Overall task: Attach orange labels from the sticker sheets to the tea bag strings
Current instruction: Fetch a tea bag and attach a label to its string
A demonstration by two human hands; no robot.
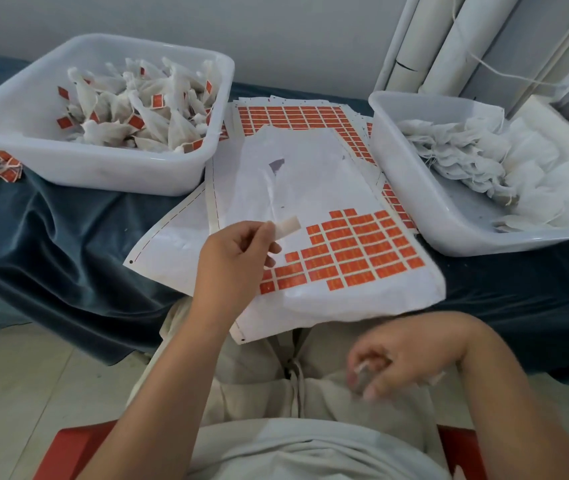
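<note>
my left hand [238,251] pinches a label [288,227], pale side up, over the orange sticker sheet [345,251]; print's unreadable. left tub [130,176] has tagged tea bags [137,109], right tub [425,216] plain tea bags [466,154]. my right hand [397,362] is blurred, can't tell its grip.

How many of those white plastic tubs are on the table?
2. The left tub holds tea bags with orange labels; the right tub holds unlabelled tea bags.

A flat lane, walled on both sides
Sticker sheets [311,174] lie flat between the left tub [120,174] and right tub [411,188], whose raised walls flank them; bare table [68,244] lies in front of the left tub.
</note>
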